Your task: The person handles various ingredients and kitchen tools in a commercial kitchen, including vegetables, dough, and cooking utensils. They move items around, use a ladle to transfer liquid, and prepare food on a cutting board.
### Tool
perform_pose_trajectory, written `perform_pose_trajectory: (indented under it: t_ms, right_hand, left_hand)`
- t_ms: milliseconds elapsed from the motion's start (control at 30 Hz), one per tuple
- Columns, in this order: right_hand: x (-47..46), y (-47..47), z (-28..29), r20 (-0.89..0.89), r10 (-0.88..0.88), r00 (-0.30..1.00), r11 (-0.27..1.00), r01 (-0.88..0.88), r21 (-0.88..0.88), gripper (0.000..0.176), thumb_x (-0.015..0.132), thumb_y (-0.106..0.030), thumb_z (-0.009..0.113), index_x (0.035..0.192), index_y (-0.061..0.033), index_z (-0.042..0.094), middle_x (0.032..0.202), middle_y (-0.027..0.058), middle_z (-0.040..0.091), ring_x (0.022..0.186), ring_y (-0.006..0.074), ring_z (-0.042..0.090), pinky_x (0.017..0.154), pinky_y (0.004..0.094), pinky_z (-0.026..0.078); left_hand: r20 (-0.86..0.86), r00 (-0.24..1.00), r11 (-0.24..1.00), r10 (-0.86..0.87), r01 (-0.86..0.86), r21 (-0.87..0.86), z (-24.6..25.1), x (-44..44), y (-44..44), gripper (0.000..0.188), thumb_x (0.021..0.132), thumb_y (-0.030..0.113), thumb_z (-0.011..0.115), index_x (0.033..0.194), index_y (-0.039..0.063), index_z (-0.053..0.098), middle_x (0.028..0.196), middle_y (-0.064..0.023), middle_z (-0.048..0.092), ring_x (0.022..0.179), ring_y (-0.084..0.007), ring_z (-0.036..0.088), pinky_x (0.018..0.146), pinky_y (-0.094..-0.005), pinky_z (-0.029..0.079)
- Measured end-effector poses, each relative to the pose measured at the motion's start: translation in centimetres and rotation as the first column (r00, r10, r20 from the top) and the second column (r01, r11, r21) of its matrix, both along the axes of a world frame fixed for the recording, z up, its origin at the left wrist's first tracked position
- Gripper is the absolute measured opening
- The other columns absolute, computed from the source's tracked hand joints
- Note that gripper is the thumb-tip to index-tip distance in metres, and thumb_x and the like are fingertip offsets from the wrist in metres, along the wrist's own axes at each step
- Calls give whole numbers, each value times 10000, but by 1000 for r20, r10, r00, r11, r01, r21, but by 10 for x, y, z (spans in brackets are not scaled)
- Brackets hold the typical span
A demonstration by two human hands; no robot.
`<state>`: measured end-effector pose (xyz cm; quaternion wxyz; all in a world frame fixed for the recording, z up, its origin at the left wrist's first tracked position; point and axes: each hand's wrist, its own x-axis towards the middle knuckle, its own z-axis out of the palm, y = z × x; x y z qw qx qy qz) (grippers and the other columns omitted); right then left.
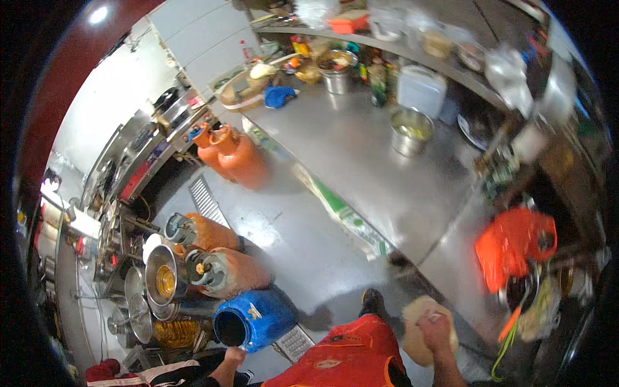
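Observation:
My right hand (435, 329) is closed around the gathered top of a pale, cloudy plastic bag (415, 348). This bag hangs beside the corner of a stainless steel worktable (338, 130). At lower left, my left hand (235, 355) is by the mouth of a blue plastic drum (271, 319). Its fingers look curled, but whether they touch the rim is unclear. A red apron (338, 358) covers my front, and one dark shoe (372, 302) shows beyond it.
Orange gas cylinders (242, 159) stand on the grey floor (275, 232), with more beside the drum. Metal pots (411, 130) sit on the worktable. A red plastic bag (512, 246) lies at right. A metal floor grate (295, 343) borders the drum. Striped clothing (164, 375) shows at lower left.

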<state>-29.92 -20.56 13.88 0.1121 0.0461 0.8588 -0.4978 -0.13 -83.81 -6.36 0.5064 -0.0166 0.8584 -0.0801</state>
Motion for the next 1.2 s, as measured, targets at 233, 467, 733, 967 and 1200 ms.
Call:
perform_pose_trajectory:
  t_ms: [233,467,733,967,1200]
  right_hand:
    - [-323,-164,17,-158,105,982,940,-150,-306,190,832,-123,560,650,-71,550,580,15,481,500,125,426,480,293,324]
    - [-589,-389,51,-443,117,889,971,-196,-136,142,861,-120,608,942,-25,676,853,57,682,805,154,621,725,293,483]
    - [-625,-467,-7,196,133,972,990,-139,18,188,854,-147,669,986,-12,669,853,67,704,839,165,671,725,278,513]
    - [-775,-536,-43,-653,-31,757,746,452,489,325,805,-278,689,1026,-41,662,934,151,686,898,348,651,833,408,508]
    - [-805,-564,-50,-417,-349,839,820,489,298,240,893,-201,593,1037,-26,670,976,193,664,870,286,659,779,372,500]
  left_hand:
    - [377,-338,-489,863,-747,450,68,-96,69,259,869,242,648,986,12,667,772,-63,647,673,-183,629,536,-298,489]
    - [240,-229,-326,943,-774,543,22,-227,-25,200,854,199,656,901,5,669,726,-54,632,594,-167,594,508,-297,488]
    - [128,-362,-345,923,-636,690,25,-415,-257,259,863,165,600,1034,-22,653,711,-53,603,572,-149,567,483,-292,437]
    - [7,-131,-97,991,-696,712,77,-590,-442,282,909,136,600,1131,-36,619,896,-93,668,728,-165,611,644,-284,494]
    - [-245,421,465,873,-571,676,161,-728,-529,308,845,199,654,1042,-38,658,943,-137,705,904,-182,659,794,-323,508]
